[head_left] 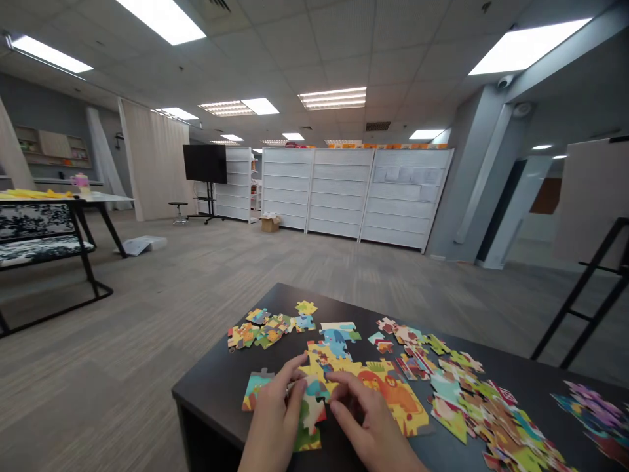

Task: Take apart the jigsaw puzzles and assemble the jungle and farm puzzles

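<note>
My left hand (276, 414) is over the near side of the dark table, its thumb and index finger closed on a jigsaw puzzle piece (312, 405) with pale and blue-green print. From the other side, my right hand (367, 419) has its fingers curled, thumb and index at the right edge of that piece. Just beyond the hands lies a joined section of puzzle (388, 390), yellow with orange lions. A blue elephant section (336, 339) adjoins it at the top. Left of my left hand rests a blue-and-yellow puzzle piece (256, 387). Green and red pieces show partly under the held one.
Loose puzzle pieces (268, 328) lie at the table's far left corner. A large heap of pieces (484, 406) spreads along the right, with purple pieces (597, 413) farther right. The black table (211, 387) ends at the left. A chair (44, 242) and white shelving (339, 190) stand beyond.
</note>
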Tool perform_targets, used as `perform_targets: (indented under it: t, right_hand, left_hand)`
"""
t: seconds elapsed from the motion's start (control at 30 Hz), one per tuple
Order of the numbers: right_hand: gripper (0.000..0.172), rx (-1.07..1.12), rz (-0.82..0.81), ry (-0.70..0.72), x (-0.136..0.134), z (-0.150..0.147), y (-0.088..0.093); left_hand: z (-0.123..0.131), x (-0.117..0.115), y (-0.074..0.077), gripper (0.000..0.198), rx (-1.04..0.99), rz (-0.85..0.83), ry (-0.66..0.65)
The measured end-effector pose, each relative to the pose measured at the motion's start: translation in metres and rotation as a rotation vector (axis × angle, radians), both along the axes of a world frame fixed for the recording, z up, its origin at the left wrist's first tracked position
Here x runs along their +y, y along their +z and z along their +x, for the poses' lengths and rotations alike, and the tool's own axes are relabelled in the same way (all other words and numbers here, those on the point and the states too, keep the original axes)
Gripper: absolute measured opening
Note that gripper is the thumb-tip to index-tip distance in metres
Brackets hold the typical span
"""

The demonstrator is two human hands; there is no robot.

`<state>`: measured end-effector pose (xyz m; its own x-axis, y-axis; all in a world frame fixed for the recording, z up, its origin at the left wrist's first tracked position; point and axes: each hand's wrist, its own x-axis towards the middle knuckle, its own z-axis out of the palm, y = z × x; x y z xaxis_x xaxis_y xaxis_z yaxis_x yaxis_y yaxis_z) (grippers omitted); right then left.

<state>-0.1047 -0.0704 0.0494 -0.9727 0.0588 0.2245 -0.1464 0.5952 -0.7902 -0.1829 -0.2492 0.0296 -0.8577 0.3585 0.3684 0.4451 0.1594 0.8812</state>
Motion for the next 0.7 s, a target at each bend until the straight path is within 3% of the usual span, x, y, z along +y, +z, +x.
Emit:
perform_targets:
  t: [0.2, 0.37, 0.47, 0.57, 0.7]
  right_hand:
    - [0.035, -0.043, 0.012, 0.048, -0.004, 0.001, 0.002]
    - [0.04, -0.006, 0.028, 0.009, 0.001, -0.008, 0.003]
    - [0.039, 0.01, 0.114, -0.045, 0.013, -0.043, 0.012]
    - [0.032, -0.011, 0.339, -0.073, 0.022, -0.098, 0.024]
    - [0.034, -0.087, 0.433, -0.164, 0.02, -0.163, 0.025]
  left_hand:
    - [0.008, 0.008, 0.001, 0.033, -0.01, 0.039, -0.074]
    - [0.004, 0.007, 0.005, 0.03, 0.003, 0.066, -0.045]
    - [-0.011, -0.01, 0.009, 0.03, 0.004, 0.073, 0.093]
    - [-0.033, -0.036, 0.01, 0.034, -0.056, 0.139, 0.29]
    - [-0.056, -0.069, 0.007, 0.045, -0.165, 0.206, 0.396]
